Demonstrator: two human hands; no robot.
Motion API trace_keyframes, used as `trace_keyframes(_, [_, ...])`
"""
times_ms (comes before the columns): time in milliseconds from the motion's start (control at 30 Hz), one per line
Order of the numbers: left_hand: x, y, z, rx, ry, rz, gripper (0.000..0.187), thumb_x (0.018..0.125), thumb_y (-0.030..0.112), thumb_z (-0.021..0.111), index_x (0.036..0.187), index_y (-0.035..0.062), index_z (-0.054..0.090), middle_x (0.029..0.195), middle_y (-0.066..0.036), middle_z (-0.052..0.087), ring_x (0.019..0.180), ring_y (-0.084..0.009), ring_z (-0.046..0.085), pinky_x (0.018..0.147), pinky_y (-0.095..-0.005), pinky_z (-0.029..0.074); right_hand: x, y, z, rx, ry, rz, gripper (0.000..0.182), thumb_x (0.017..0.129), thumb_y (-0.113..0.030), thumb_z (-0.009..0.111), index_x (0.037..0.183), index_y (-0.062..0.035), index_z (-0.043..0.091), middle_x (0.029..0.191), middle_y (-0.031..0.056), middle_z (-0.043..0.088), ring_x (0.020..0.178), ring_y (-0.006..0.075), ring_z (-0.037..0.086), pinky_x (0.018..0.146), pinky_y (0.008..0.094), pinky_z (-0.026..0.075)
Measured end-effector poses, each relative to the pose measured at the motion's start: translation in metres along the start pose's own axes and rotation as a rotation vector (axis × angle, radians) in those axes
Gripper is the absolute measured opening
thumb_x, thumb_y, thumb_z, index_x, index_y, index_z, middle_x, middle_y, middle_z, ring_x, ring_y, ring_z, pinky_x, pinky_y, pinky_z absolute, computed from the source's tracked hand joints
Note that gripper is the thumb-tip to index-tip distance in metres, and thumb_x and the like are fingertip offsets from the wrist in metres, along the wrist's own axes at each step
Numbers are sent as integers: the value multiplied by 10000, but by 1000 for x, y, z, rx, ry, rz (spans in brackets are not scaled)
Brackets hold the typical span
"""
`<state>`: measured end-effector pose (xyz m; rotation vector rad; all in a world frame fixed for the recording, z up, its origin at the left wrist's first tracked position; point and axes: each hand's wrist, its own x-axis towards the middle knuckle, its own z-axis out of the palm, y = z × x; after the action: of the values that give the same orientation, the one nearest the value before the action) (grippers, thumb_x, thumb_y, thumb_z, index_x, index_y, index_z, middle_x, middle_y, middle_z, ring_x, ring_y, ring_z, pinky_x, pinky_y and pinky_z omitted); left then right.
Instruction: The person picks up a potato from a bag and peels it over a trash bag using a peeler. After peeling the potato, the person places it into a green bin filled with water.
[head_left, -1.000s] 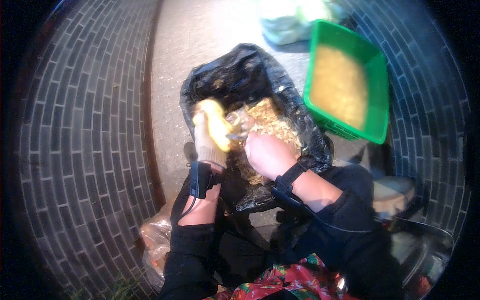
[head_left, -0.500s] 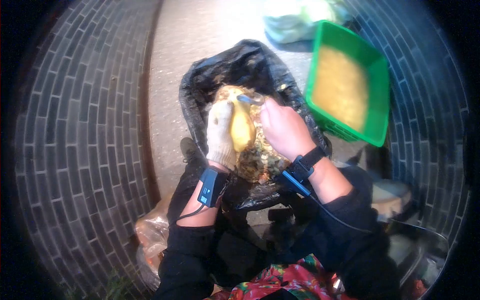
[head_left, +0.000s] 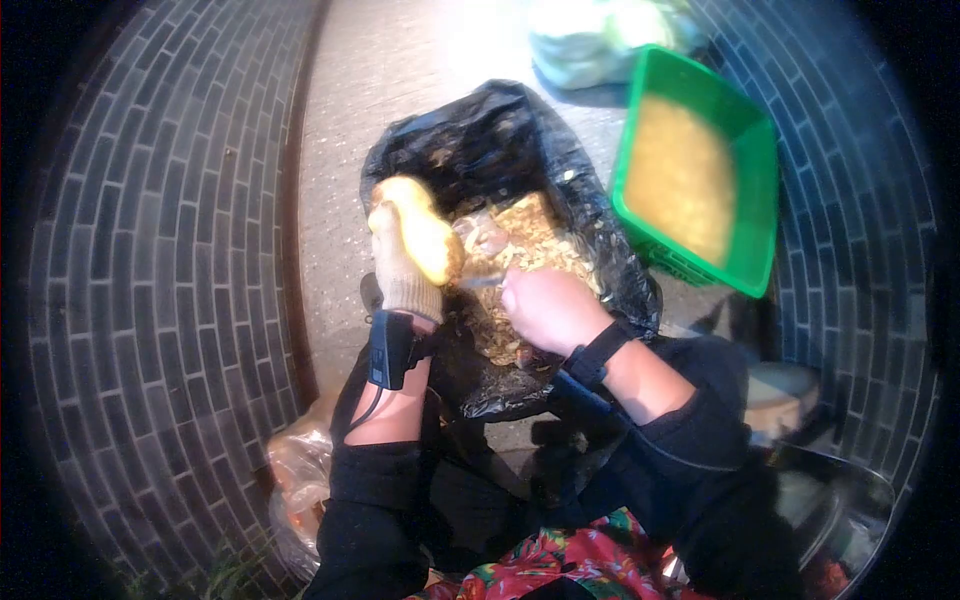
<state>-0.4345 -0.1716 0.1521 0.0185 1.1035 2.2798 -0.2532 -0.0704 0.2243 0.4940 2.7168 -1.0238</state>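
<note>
My left hand [head_left: 392, 250], in a pale knitted glove, is wrapped round a long, smooth yellow vegetable [head_left: 425, 232] with a brownish patch at its upper end. It is tilted over the left side of an open black plastic bag [head_left: 480, 125]. My bare right hand [head_left: 553, 308] is closed on a peeler [head_left: 482, 282], whose blurred metal end reaches to the lower end of the vegetable. Most of the peeler's handle is hidden in the fist. Below the hands, a heap of pale peelings [head_left: 540, 240] fills part of the bag.
A green crate [head_left: 640, 215] with a blurred yellow mass inside stands at the right. Behind it lies a full, light-coloured plastic bag [head_left: 580, 50]. Another clear bag [head_left: 300, 465] rests at the lower left. Brick surfaces [head_left: 170, 260] flank both sides.
The yellow vegetable has moved left and tilted in my left hand. My right hand has come down with the peeler, from the vegetable's upper end to its lower end.
</note>
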Motion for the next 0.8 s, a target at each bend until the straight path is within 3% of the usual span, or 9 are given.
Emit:
trace_keyframes(67, [-2,3,4,138,51,-5,370,940,373,562,1106,42,571,887,-87,644,663,-187,650,581,-294,551,10,7,-7,17,91,75,296,926,-220,404,880,12,581,786,258,627,754,415,631,726,517,492])
trace_keyframes(100, [-9,3,13,171,-26,61,387,940,374,575,1130,37,563,921,-86,646,727,-186,661,618,-292,557,10,8,-17,75,147,93,282,930,-219,412,898,17,562,785,269,616,756,431,621,718,524,482])
trace_keyframes(167, [-21,-4,23,216,36,-1,392,936,353,603,1157,33,555,977,-84,644,799,-175,659,664,-285,559,12,12,-23,98,368,13,260,911,-186,424,880,27,570,716,250,623,663,408,626,630,529,484])
trace_keyframes(267, [-35,-11,31,328,-124,-2,339,930,278,638,1154,36,561,1051,-80,632,873,-146,630,718,-277,543,16,14,-22,112,455,5,278,930,-203,412,874,20,570,705,249,620,662,420,622,638,534,481])
trace_keyframes(367, [-36,-15,33,417,-76,58,333,929,284,642,1135,33,566,1048,-72,625,888,-139,614,750,-273,525,14,9,-21,121,327,62,257,934,-198,421,887,16,554,767,275,607,756,440,615,704,522,481])
trace_keyframes(567, [-18,-4,16,516,74,228,386,920,336,640,1148,36,561,1059,-71,610,939,-149,589,800,-299,503,6,3,-12,55,88,74,307,928,-209,405,855,21,594,766,258,624,760,422,627,731,522,486])
trace_keyframes(667, [-15,10,19,235,-49,32,448,934,409,583,1181,37,545,1046,-86,616,866,-175,629,729,-291,537,3,6,-13,27,-41,-4,318,935,-212,394,846,14,599,778,257,625,765,419,626,736,519,483])
trace_keyframes(767, [-17,10,23,-44,-119,-167,442,943,397,571,1193,34,534,1031,-94,623,817,-172,643,682,-284,546,6,6,-21,92,54,59,302,949,-226,404,872,2,586,782,255,621,760,429,618,722,521,479])
trace_keyframes(800, [-17,7,22,-44,-118,-165,442,943,397,571,1193,34,534,1031,-94,623,817,-172,643,682,-284,546,7,7,-23,108,220,44,300,953,-230,406,874,6,573,759,253,622,727,429,619,695,533,478])
